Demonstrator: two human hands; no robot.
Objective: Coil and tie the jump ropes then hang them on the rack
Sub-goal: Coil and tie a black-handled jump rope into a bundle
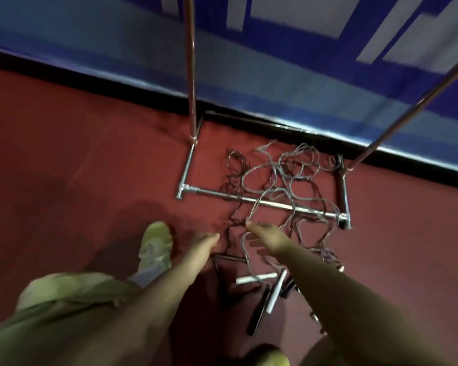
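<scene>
While both bare arms reach down toward the red floor (64,154), the right hand (267,237) pinches a strand of a grey rope between its fingertips, just near of the rack's front base bar. The left hand (205,243) points down beside it, a little to the left; the picture is blurred there, and whether its fingers are apart or closed on anything cannot be told.

The jump ropes (283,180) lie in a loose tangle on the floor, grey and dark cords looped over and across the base of the metal rack (262,203), spilling from inside the frame toward the near side. Their handles (255,278), some pale and some black, lie scattered on the floor near of the hands, between the two forearms.

Two rack uprights rise from the base, one at the left and one slanting away at the right. Beyond the rack stands a blue wall (90,35) with white markings. At the near left a yellow-green shoe (155,245) rests on the floor, with an olive trouser leg (64,299) closer still.
</scene>
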